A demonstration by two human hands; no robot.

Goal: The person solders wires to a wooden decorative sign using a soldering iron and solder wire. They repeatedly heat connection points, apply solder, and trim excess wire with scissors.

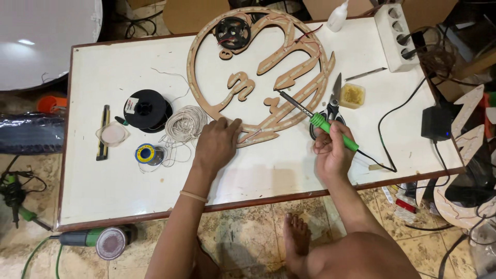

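A white surface [289, 170] carries a large round wooden cutout [261, 72] at its far middle. The left hand [216, 144] lies flat, fingers spread, pressing the cutout's near rim. The right hand [333, 152] is closed around a green-handled soldering iron [316, 119], tip over the cutout. Scissors [333, 106] lie just beyond.

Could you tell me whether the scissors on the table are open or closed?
Closed: the scissors lie flat with blades together, beside the soldering iron in the right hand.
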